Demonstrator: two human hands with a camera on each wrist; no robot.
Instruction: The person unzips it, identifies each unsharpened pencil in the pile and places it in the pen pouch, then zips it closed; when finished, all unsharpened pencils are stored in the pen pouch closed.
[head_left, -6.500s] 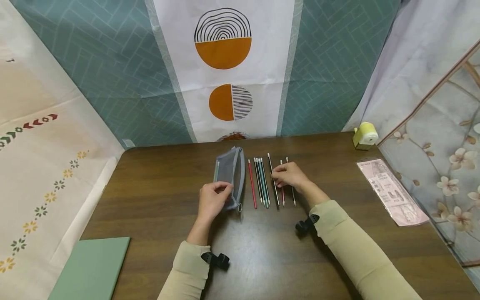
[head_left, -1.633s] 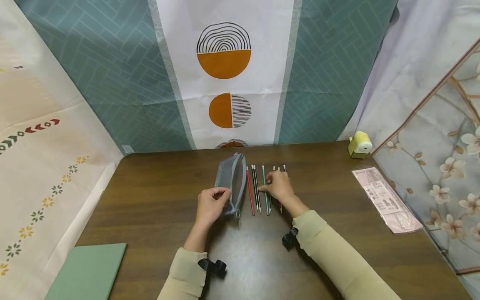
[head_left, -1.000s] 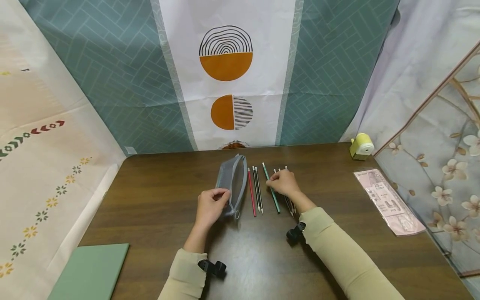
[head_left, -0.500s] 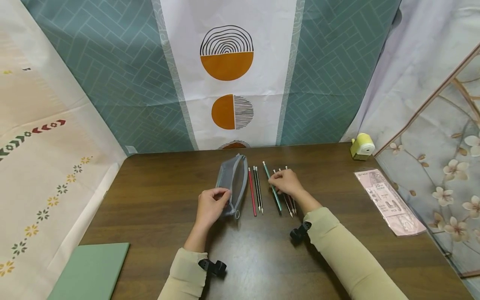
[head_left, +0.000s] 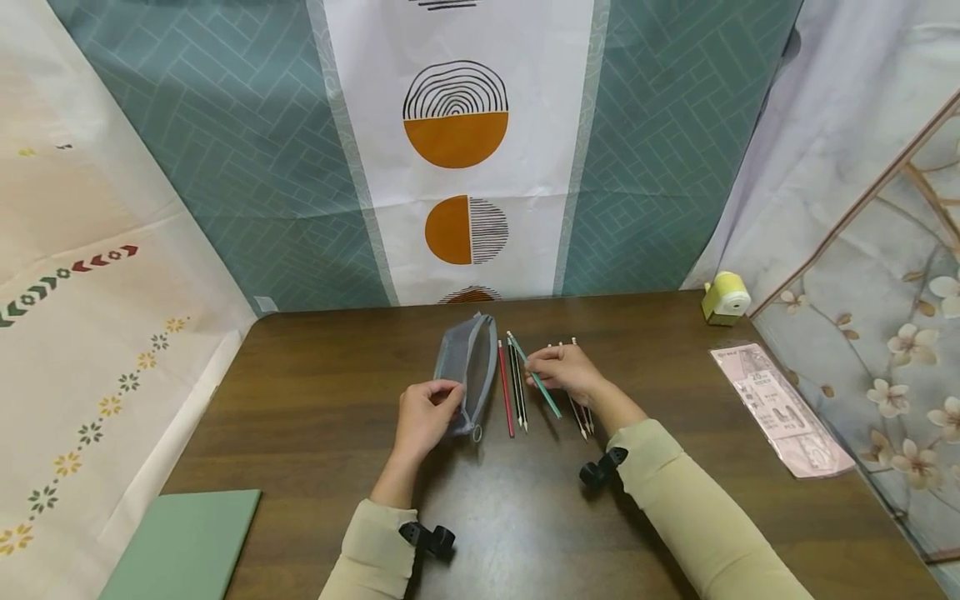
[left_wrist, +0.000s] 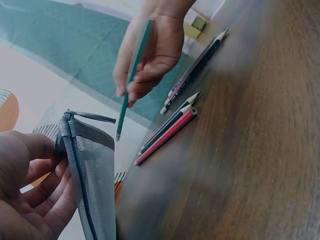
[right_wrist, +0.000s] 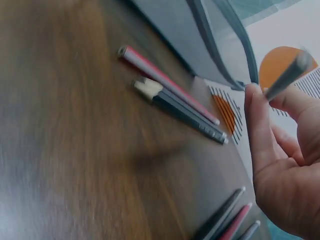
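Note:
A grey mesh pencil case [head_left: 453, 358] lies unzipped, its opening facing right. My left hand [head_left: 426, 412] pinches its near edge between thumb and fingers, which the left wrist view shows close up. Just to the right, my right hand [head_left: 567, 372] pinches a green pencil [left_wrist: 135, 70] by its middle. That pencil is slanted above the table, its white-tipped end toward the case. Between case and right hand lie a red pencil [head_left: 505, 387] and two black pencils [head_left: 517, 392]. Several more pencils [left_wrist: 192, 72], dark and red, lie under and beyond the right hand.
At the back right of the brown table [head_left: 322, 467] stands a yellow pencil sharpener [head_left: 724, 300]. A pink printed packet [head_left: 782, 410] lies near the right edge. A flat green board [head_left: 183, 542] occupies the front left corner. Patterned cloths hang behind and at both sides.
The right hand has drawn the green pencil rightward out of the row, then lifted it and swung it left toward the case. The left hand has stayed on the case.

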